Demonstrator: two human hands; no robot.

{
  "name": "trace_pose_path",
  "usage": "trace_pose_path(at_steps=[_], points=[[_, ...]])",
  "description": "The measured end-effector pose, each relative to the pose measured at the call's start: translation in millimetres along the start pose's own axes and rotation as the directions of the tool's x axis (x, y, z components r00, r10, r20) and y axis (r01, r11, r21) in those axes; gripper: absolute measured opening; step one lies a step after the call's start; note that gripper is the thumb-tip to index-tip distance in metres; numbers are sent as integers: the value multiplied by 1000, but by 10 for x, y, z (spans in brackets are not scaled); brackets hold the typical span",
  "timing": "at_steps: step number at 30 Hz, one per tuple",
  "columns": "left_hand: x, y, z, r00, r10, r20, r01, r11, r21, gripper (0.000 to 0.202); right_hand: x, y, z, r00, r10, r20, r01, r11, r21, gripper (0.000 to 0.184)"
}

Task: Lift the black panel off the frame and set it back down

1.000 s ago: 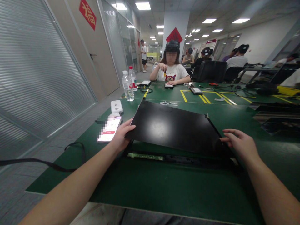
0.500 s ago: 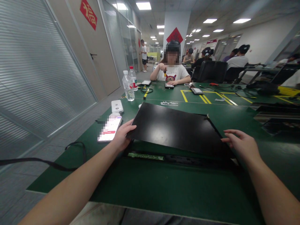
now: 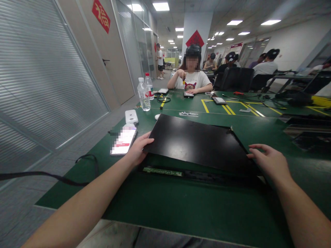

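My left hand (image 3: 140,148) is closed on the left edge of a thin, glossy black display panel (image 3: 196,144), thumb on top. That side of the panel is tilted up off the table; the right side rests low in a black frame (image 3: 240,139). Along the frame's near side a green circuit board strip (image 3: 162,171) shows in the gap under the panel. My right hand (image 3: 269,161) is beside the frame's right edge, fingers bent and slightly apart, tips close to the edge; whether they touch it I cannot tell.
Left of the panel lie a lit phone (image 3: 124,140) and a white power bank (image 3: 131,117); two water bottles (image 3: 143,95) stand behind. Across the green table (image 3: 181,210) a person (image 3: 192,77) holds a screwdriver over a small drive. Dark panels (image 3: 310,137) lie at right.
The view has shifted slightly, so everything appears a little further right. My left hand keeps its hold on the panel; my right hand stays by the frame's edge.
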State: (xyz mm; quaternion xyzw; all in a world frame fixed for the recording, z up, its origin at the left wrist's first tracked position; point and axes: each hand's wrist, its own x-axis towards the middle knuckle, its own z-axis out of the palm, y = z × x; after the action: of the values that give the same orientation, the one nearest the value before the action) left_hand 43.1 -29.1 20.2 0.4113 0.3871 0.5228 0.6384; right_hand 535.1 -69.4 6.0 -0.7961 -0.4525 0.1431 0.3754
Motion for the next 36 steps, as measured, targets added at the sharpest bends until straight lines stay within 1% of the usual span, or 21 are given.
trace_pose_path(at_steps=[3,4,10,16,20,26,32,36], points=[[6,-5,-4,1000,2,-5,-2,1000,2,65,-15,-28,4,999,-10,-49,4,993,-121,23],[5,-3,-1,1000,0,-8,0,1000,2,64,-21,-42,5,999,-12,-48,5,991,-136,22],[-3,4,14,1000,-6,-31,6,1000,7,58,-28,-60,11,998,-42,-47,35,989,-145,22],[18,-27,-15,1000,4,-24,-4,1000,0,55,-35,-67,9,1000,-8,-23,5,988,-157,23],[37,-43,-38,1000,1,-16,-1,1000,0,55,-48,-76,11,999,-39,-27,33,983,-182,26],[46,-42,-33,1000,-3,-3,3,1000,6,57,-49,-93,12,999,-48,-24,40,963,-266,31],[38,-28,-29,1000,-15,5,15,1000,7,63,-46,-100,12,998,-53,-17,46,959,-281,32],[33,-20,-23,1000,-10,7,10,1000,10,67,-52,-112,0,999,-39,11,40,956,-290,34]])
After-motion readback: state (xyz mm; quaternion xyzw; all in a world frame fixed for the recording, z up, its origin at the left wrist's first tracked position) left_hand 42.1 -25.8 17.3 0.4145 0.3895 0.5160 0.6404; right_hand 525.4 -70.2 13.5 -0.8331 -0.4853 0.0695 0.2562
